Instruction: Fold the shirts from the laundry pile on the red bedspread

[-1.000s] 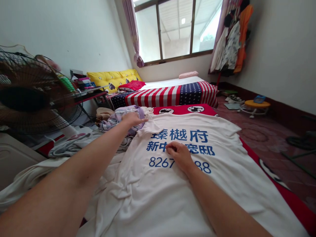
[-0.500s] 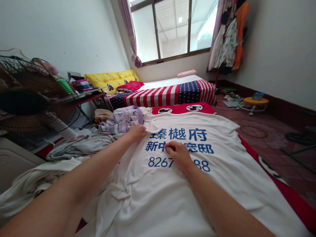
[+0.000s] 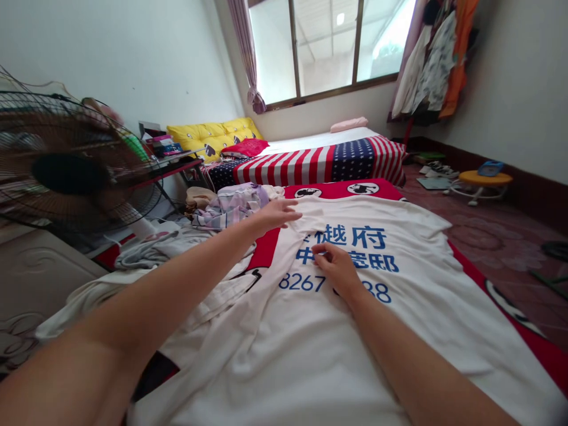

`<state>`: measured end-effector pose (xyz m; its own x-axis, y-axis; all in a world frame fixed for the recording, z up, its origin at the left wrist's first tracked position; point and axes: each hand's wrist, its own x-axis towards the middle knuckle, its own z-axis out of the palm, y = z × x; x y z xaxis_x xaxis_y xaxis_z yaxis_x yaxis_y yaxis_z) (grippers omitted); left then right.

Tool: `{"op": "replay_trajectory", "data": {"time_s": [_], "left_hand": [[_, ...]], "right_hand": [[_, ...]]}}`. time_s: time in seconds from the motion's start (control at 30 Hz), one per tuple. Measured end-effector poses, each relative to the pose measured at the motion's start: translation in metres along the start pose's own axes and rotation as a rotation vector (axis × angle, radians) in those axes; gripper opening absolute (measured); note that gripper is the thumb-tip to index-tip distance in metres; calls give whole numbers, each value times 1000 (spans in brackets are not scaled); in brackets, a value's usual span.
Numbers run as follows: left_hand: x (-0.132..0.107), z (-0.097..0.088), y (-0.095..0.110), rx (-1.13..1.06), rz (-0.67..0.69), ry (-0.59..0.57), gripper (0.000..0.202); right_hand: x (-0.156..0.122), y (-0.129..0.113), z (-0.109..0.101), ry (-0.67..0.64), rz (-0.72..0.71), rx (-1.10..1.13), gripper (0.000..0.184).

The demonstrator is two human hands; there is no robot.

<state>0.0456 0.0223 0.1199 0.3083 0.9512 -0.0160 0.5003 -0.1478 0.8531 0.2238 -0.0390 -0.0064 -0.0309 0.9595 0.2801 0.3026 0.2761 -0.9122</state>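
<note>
A white T-shirt [image 3: 319,355] with blue printed characters and numbers lies spread in front of me, its left side folded inward over the print. My left hand [image 3: 281,214] is at the shirt's upper left, fingers stretched out and apart over the turned-in cloth. Nothing shows in its grasp. On the printed middle rests my right hand [image 3: 337,269], its fingers loosely bent with a small gap between thumb and forefinger. No cloth is visible between them. Beneath the shirt is a red cover [image 3: 266,248] with black-and-white round motifs.
Piled clothes [image 3: 155,248] lie left of the shirt, with a checked garment [image 3: 233,204] behind them. An electric fan [image 3: 66,171] stands at the left. Beyond is a bed with a striped, starred cover [image 3: 293,168]. A yellow-topped stool [image 3: 483,178] stands at the right.
My left hand has let go of the shirt's edge and moved right, fingers now spread. The shirt's left side has come inward, uncovering red cloth. The view has turned slightly left.
</note>
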Motion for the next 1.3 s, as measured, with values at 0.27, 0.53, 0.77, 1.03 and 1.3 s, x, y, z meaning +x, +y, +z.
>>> {"op": "replay_trajectory", "data": {"time_s": [0.27,0.53,0.77,1.03,1.3], "left_hand": [[-127,-13,-35,631,-180,-184,50],[-174,-6,-52,682,-191,-257,32],[-182,0,-58,649,-67,-167,13],[-189,7,-45,555,-124,-140,36],[-179,20,2,539,107,-140,42]], "right_hand": [[-1,-5,0,45,104,-12,20],[37,-28,-11,-68,446,57,24],[108,-17,-5,144,433,-58,59],[139,-2,23,107,336,-70,51],[148,-57,-4,143,110,29,40]]}}
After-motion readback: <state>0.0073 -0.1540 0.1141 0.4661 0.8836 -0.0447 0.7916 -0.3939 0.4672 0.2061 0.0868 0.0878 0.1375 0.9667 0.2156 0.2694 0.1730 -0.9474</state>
